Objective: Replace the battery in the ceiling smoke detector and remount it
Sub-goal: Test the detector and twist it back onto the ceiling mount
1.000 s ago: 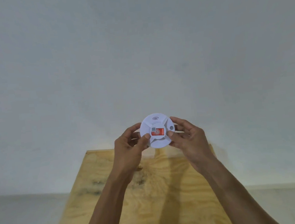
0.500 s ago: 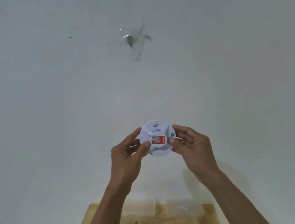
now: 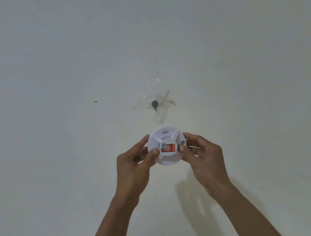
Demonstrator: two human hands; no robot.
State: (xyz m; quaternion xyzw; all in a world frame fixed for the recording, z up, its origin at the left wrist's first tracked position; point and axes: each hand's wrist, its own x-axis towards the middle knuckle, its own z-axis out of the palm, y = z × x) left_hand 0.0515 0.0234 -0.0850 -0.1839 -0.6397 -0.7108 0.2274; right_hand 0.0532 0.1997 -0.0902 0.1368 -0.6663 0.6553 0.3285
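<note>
A round white smoke detector with a red label on its face is held up in front of me, face toward the camera. My left hand grips its left rim with the thumb on the face. My right hand grips its right rim, thumb beside the label. Above it on the white ceiling is the mounting spot: a dark round fastener under strips of clear tape. The detector hangs below that spot and does not touch it. Its back is hidden.
The white ceiling fills the view. A small dark speck sits on it left of the taped spot. My forearms cast a shadow below the right hand.
The view has tilted upward: the plywood board has dropped out of sight and the taped mounting spot has slid down toward the detector. Both hands keep the same grip.
</note>
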